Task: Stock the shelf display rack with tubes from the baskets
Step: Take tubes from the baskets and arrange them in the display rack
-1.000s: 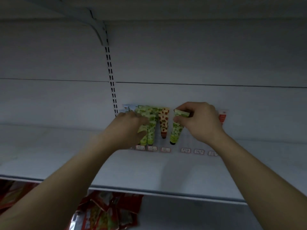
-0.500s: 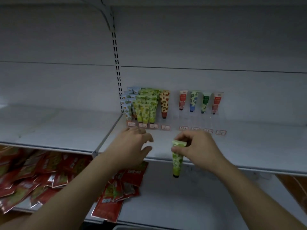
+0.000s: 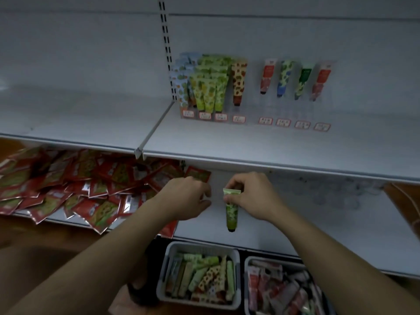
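Eight small price tags (image 3: 265,120) sit along the front of the display rack (image 3: 252,110), but I cannot read them; the writing is too blurry. Below the rack, I see the right hand (image 3: 252,196) pinching the flat top end of a green tube (image 3: 231,214). The tube hangs straight down, dark cap at the bottom. The left hand (image 3: 188,196), also below the rack, holds nothing, its fingers loosely bent. Lower still under the rack sit the left basket (image 3: 202,246) and the right basket (image 3: 247,264), both full of tubes.
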`<state>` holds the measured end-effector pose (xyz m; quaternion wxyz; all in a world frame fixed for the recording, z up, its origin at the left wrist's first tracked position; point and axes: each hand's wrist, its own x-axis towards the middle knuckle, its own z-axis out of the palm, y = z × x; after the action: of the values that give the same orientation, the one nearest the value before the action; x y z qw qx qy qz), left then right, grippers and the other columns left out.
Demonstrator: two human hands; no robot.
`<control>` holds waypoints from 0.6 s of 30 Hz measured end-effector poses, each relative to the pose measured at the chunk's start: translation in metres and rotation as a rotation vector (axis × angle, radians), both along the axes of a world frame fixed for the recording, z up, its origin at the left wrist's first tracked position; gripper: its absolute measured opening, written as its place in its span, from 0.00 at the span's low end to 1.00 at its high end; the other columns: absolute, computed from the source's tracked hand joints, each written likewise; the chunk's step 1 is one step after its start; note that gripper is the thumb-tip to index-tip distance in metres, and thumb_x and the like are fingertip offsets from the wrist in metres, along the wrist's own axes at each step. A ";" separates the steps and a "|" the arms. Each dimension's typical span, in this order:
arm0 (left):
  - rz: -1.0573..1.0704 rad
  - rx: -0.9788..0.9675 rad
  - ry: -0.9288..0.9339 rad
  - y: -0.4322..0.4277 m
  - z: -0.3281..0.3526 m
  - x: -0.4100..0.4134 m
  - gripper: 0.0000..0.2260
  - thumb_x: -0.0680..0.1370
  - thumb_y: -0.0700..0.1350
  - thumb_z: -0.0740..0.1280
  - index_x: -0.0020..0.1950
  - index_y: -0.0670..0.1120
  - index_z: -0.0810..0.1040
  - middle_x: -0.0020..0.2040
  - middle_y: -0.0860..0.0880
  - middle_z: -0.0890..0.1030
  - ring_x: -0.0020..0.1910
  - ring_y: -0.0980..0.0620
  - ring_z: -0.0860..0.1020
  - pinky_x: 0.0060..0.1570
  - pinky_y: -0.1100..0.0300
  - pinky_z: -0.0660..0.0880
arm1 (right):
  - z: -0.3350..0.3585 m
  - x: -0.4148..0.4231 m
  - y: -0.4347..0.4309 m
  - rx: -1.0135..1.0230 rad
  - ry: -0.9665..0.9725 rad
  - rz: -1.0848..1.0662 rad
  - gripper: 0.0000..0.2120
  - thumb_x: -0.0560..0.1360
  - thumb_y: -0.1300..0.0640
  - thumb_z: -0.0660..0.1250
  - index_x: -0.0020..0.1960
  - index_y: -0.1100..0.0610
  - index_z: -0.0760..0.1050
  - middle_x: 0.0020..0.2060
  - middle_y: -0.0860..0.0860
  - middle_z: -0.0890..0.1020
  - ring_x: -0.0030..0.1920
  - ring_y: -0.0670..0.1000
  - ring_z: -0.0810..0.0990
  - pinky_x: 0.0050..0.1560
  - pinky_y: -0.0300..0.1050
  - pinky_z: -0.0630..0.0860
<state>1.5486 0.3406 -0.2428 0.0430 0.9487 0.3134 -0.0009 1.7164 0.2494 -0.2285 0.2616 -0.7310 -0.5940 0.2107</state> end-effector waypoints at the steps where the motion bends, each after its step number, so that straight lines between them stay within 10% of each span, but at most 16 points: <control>1: 0.008 -0.019 0.017 0.001 -0.006 -0.001 0.13 0.77 0.58 0.63 0.59 0.56 0.77 0.53 0.53 0.81 0.54 0.50 0.78 0.47 0.56 0.74 | -0.007 -0.003 0.002 -0.018 0.006 0.012 0.04 0.69 0.52 0.75 0.40 0.50 0.80 0.34 0.41 0.79 0.37 0.40 0.75 0.38 0.40 0.72; 18: 0.247 -0.580 0.328 -0.008 -0.183 -0.031 0.11 0.78 0.52 0.64 0.56 0.50 0.79 0.58 0.48 0.79 0.56 0.48 0.77 0.52 0.56 0.73 | -0.183 -0.015 0.001 -0.384 0.166 -0.016 0.03 0.74 0.59 0.70 0.47 0.57 0.82 0.45 0.52 0.83 0.45 0.50 0.80 0.51 0.47 0.79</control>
<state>1.5181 0.3327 -0.4254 0.2597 0.8391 0.4152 -0.2369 1.7014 0.2505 -0.4119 0.1673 -0.7524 -0.5134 0.3774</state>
